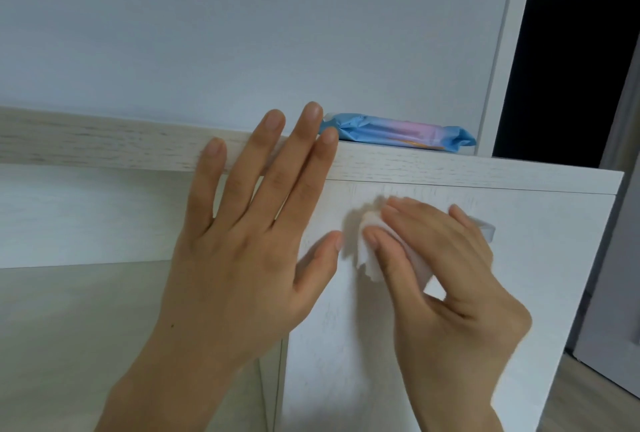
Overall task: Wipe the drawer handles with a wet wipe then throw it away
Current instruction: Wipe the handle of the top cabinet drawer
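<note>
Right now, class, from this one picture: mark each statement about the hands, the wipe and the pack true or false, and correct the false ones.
1. The right hand holds a white wipe against the drawer front. True.
2. The left hand grips the wipe. False: its fingers are straight and hold nothing.
3. A blue pack lies on top of the unit. True.
4. The wipe has been thrown away. False: it is in the right hand.

Single head view, close, looking forward, seemingly slightly down, at drawer front [519,275].
</note>
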